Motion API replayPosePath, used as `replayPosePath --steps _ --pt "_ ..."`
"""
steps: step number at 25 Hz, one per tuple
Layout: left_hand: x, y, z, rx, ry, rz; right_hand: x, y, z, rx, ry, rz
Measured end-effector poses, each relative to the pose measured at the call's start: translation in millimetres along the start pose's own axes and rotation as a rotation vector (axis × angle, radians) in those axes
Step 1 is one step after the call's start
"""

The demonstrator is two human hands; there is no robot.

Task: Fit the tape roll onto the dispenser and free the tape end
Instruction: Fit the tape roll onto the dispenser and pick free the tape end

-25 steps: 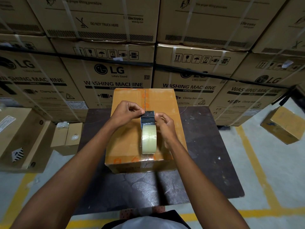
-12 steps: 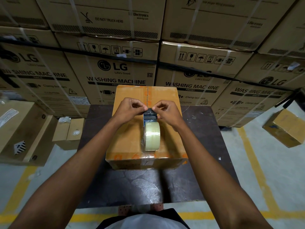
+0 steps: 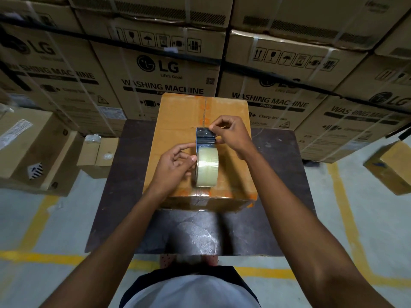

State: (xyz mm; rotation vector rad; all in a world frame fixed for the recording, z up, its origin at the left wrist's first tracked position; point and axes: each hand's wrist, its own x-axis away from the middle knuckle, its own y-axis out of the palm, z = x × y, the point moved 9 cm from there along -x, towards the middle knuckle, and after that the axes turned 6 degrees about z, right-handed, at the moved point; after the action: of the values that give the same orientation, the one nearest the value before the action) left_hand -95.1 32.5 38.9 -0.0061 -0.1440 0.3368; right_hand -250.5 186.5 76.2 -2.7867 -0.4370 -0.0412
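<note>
On the left flank of the tape roll (image 3: 206, 166) your left hand (image 3: 175, 168) steadies it, fingers loosely curled against its side. It stands on edge near the middle of the orange carton (image 3: 178, 121), already seated on the dark dispenser (image 3: 205, 137), whose head lies just beyond the roll. Farther right, your right hand (image 3: 231, 135) pinches narrowly at that head, nearer the tape end, which I judge must be peeled toward you
</note>
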Motion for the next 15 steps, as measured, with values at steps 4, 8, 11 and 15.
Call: replayPosePath --steps 4,8,11,15 --pt "16 7 -5 0.094 0.004 0.007 0 0 1 -0.009 0.018 0.011" --pt "19 27 4 0.059 0.058 -0.091 -1 2 -1 -0.028 0.016 -0.005" --pt "14 31 6 0.038 0.067 -0.092 -3 3 1 -0.034 0.030 -0.042" --pt "11 33 0 0.078 0.016 -0.096 -7 2 2 -0.078 0.084 -0.102"
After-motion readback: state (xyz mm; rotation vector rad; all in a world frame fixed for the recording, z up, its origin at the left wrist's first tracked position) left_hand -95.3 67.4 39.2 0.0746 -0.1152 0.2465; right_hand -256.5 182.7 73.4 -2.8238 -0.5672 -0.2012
